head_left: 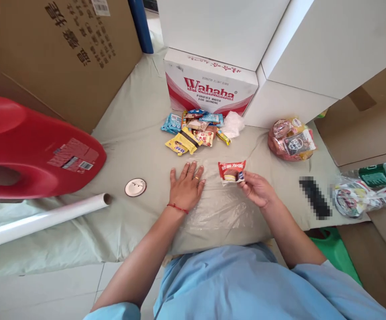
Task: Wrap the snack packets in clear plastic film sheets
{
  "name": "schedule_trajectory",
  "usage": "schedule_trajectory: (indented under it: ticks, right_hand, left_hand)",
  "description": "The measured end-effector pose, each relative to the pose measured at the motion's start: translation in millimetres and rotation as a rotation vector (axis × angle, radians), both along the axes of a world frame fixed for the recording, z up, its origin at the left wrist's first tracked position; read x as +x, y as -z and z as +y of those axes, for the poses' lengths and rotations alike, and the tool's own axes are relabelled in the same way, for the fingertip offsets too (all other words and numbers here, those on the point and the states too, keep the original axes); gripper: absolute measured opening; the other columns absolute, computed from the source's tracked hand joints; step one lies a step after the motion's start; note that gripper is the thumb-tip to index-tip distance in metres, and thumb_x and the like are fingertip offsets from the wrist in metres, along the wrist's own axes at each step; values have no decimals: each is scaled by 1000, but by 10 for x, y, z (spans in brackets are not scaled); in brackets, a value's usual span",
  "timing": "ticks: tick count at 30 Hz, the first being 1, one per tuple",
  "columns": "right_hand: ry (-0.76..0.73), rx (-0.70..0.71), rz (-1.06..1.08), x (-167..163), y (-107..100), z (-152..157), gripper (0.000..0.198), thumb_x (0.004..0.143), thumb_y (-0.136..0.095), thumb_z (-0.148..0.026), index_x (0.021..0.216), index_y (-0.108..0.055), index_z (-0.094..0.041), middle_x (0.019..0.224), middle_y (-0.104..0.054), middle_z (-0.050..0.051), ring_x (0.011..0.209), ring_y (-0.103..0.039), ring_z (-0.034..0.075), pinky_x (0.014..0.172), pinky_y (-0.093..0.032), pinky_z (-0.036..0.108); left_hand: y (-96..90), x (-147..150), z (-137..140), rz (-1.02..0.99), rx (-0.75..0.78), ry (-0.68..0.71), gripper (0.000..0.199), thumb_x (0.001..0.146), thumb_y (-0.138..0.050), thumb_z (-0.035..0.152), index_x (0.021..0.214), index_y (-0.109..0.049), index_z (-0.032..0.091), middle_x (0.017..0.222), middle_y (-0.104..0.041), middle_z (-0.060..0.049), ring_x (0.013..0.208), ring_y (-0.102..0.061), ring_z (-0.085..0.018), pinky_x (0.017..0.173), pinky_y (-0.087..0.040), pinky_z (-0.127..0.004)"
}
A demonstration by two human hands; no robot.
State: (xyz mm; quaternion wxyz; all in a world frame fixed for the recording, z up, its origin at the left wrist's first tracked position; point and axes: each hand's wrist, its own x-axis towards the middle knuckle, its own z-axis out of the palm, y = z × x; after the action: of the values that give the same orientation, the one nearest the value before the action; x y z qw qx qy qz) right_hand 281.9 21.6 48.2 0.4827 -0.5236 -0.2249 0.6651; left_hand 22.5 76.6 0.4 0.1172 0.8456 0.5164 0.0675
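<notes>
My left hand point(186, 186) lies flat with its fingers spread, resting on the left part of a clear plastic bag point(226, 215) spread on the cloth. A small red snack packet point(231, 171) with a cake picture is pinched at its lower right corner by my right hand point(256, 189), over the bag's far right part. Beyond my left hand is a pile of wrapped snacks: a yellow packet point(183, 141) in front, blue packets point(172, 123) at the left and a cream-and-red packet point(203, 138). A crumpled white plastic bag point(233, 124) touches the pile's right side.
A Wahaha water carton point(211, 84) stands behind the pile. At left are a red jug point(39, 151), a white roll point(46, 220) and a round badge point(135, 187). To the right lie a bag of snacks point(291, 140), a blurred dark object point(315, 198) and a plastic bottle point(379, 174).
</notes>
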Motion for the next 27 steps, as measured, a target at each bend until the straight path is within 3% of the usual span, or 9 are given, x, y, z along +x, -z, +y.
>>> schedule_trajectory:
  ticks: [2, 5, 7, 10, 13, 16, 19, 22, 27]
  right_hand:
    - [-49, -8, -221, -131, 100, -164, 28, 84, -77, -43, 91, -67, -17, 78, -70, 3, 54, -58, 10, 49, -55, 20]
    - [6, 52, -728, -169, 131, -312, 32, 95, -61, -48, 108, -68, -19, 95, -74, 8, 62, -63, 15, 57, -59, 29]
    - [13, 200, -1031, -111, 75, -348, 31, 99, -57, -45, 115, -69, -21, 107, -74, 11, 81, -69, 21, 74, -62, 37]
    - [-244, 532, -1364, -50, 7, -285, 34, 100, -58, -39, 129, -67, -23, 132, -69, 14, 122, -62, 30, 105, -54, 50]
    - [-535, 658, -1477, -86, 67, -121, 53, 95, -65, -29, 147, -57, -26, 159, -49, 12, 151, -36, 35, 122, -36, 60]
    - [-614, 613, -1522, -122, 192, 26, 55, 93, -60, -17, 148, -57, -27, 155, -53, 11, 153, -32, 35, 125, -25, 66]
    - [-468, 630, -1490, -109, 261, 67, 53, 93, -54, -14, 145, -59, -24, 136, -62, 14, 143, -43, 33, 123, -31, 62]
    - [-266, 692, -1429, -145, 247, 3, 52, 95, -53, -21, 147, -55, -22, 134, -60, 16, 137, -48, 32, 117, -41, 57]
    - [-220, 734, -1332, -359, 120, -184, 50, 99, -52, -28, 149, -53, -26, 140, -55, 15, 137, -50, 31, 117, -44, 54]
  left_hand:
    - [-10, 2, 5, 14, -11, -3, 57, 107, -27, 46, 160, -42, 29, 173, -29, -5, 160, -27, -28, 127, -11, -70]
    - [-27, 5, 13, 25, -25, -4, 58, 107, -27, 45, 161, -41, 29, 173, -29, -6, 160, -26, -29, 127, -13, -70]
    - [-35, 7, 18, 21, -32, -2, 58, 107, -27, 45, 161, -41, 30, 172, -30, -6, 160, -27, -30, 126, -13, -70]
    - [-35, 9, 23, 14, -39, -3, 58, 106, -27, 45, 162, -40, 31, 172, -30, -7, 160, -28, -32, 125, -13, -72]
    - [-29, 10, 23, 25, -36, -1, 59, 107, -25, 45, 162, -39, 30, 172, -30, -7, 159, -29, -32, 125, -14, -73]
    - [-29, 13, 17, 37, -35, -3, 60, 107, -24, 45, 162, -39, 28, 173, -29, -7, 160, -27, -31, 125, -14, -72]
    - [-32, 16, 11, 42, -37, -9, 60, 107, -24, 46, 162, -39, 29, 173, -28, -6, 160, -27, -30, 125, -13, -72]
    - [-30, 17, 9, 41, -35, -12, 59, 107, -24, 46, 162, -39, 28, 173, -28, -6, 160, -27, -29, 126, -12, -72]
    - [-29, 8, 9, 22, -31, -16, 59, 107, -25, 46, 161, -40, 28, 173, -28, -6, 160, -28, -30, 126, -12, -72]
